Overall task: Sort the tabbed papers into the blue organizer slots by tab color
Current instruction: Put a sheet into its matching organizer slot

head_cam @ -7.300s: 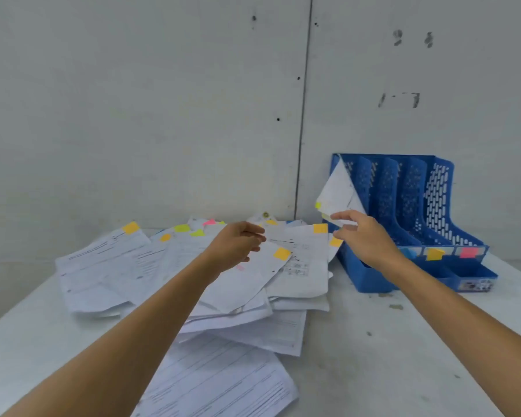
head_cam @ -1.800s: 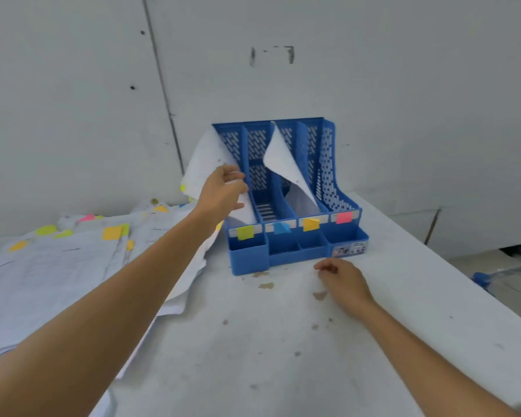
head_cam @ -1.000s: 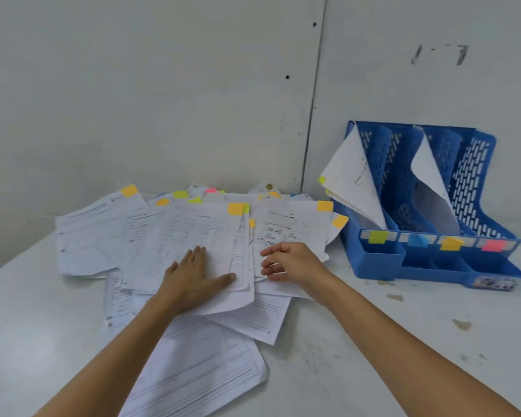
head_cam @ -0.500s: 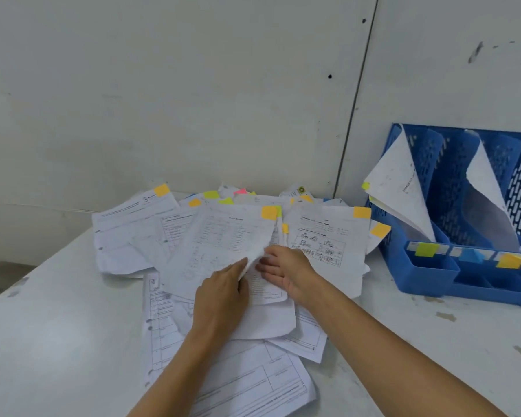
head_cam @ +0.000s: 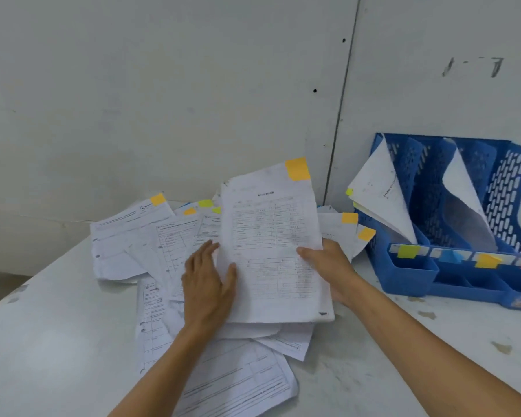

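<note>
A printed paper with an orange tab (head_cam: 271, 245) is lifted off the pile and tilted up toward me. My right hand (head_cam: 328, 266) grips its right edge, thumb on the front. My left hand (head_cam: 206, 281) holds its left edge with the thumb on the sheet and the fingers spread behind. Beneath lies a loose pile of tabbed papers (head_cam: 151, 236) with orange and green tabs. The blue organizer (head_cam: 409, 275) stands at the right, its slots labelled green, blue, orange and pink. One sheet leans in the green slot (head_cam: 379, 188) and another in the orange slot (head_cam: 463, 188).
The white table (head_cam: 57, 341) meets a grey wall just behind the pile and the organizer. Its left edge drops off at the far left. Small dirt spots mark the tabletop in front of the organizer.
Both hands were leafing through the pile half a second ago. They now hold the orange-tabbed paper raised off it. The view has shifted slightly left.
</note>
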